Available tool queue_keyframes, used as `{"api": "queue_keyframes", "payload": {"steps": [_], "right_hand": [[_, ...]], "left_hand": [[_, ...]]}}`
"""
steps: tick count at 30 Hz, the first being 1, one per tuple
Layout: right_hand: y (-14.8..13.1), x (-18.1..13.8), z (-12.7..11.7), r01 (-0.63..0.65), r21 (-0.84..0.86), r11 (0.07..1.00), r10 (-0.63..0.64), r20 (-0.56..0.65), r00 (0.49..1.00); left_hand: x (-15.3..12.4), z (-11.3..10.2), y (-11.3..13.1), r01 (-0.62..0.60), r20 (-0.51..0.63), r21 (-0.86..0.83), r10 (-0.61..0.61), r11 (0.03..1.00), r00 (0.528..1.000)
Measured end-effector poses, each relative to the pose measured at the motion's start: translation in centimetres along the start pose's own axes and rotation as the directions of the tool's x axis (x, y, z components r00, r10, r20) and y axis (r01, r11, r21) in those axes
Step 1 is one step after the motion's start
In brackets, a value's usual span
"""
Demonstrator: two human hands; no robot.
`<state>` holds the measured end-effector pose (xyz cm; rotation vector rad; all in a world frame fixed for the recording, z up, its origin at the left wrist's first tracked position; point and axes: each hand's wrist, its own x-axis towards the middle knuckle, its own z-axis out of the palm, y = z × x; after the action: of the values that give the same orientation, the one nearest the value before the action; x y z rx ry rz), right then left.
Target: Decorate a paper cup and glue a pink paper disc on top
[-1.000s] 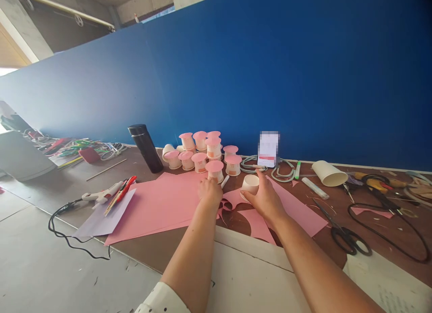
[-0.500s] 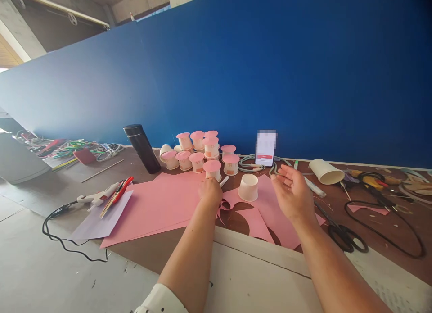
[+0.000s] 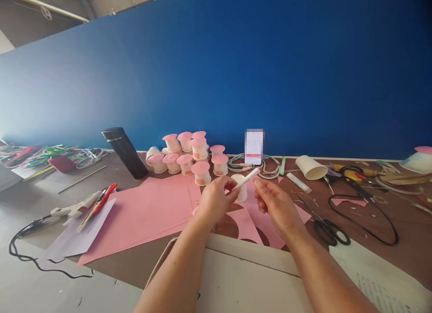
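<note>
My left hand (image 3: 218, 197) is closed round one end of a slim white pen (image 3: 249, 177), which slants up to the right. My right hand (image 3: 273, 202) is beside the pen's far end with thumb and curled fingers drawn together; whether something is pinched there I cannot make out. Behind the pen an upside-down white paper cup (image 3: 241, 195) stands, partly covered by the pen and my left hand. Several paper cups with pink round tops (image 3: 200, 174) are grouped and stacked beyond my left hand. Cut pink paper (image 3: 245, 223) lies under and between my hands.
At left are pink sheets (image 3: 145, 214), a glue gun (image 3: 76, 207), a red cutter (image 3: 101, 202) and a black bottle (image 3: 126, 155). A phone (image 3: 254, 146) leans on the blue wall. At right are black scissors (image 3: 326, 229), a tipped cup (image 3: 311, 167) and cables (image 3: 388, 227).
My left hand has lifted the white pen from beside the cups and moved right. My right hand has come in toward it, its fingers closing. The view has turned a little right.
</note>
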<state>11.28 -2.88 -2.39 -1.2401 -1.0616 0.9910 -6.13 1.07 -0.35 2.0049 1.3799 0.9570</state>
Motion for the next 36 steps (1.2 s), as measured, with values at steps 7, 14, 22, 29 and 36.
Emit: {"api": "queue_keyframes", "payload": {"steps": [7,14,22,29,36], "right_hand": [[0.6,0.1,0.0,-0.065,0.089,0.994,0.066,-0.008,0.998],[1.0,0.9,-0.1,-0.057,0.293,0.955,0.116,-0.187,0.976],[1.3,0.6,0.2,-0.049,0.181,0.982,0.064,-0.078,0.995],[2.1,0.6,0.5,-0.104,0.16,0.982,0.128,-0.145,0.981],[1.1,0.3,1.4,-0.167,0.239,0.957,0.208,-0.154,0.966]], "left_hand": [[-1.0,1.4,1.3,-0.112,0.126,-0.087,0.122,0.99,0.984],[-0.7,2.2,-0.1,-0.081,0.124,-0.164,0.101,0.983,0.987],[-0.7,2.0,0.6,-0.052,0.198,-0.109,0.073,0.993,0.977],[-0.8,1.2,1.4,0.096,0.322,-0.095,-0.06,0.991,0.945],[-0.8,0.5,1.6,0.232,0.4,-0.101,-0.174,0.967,0.9]]}}
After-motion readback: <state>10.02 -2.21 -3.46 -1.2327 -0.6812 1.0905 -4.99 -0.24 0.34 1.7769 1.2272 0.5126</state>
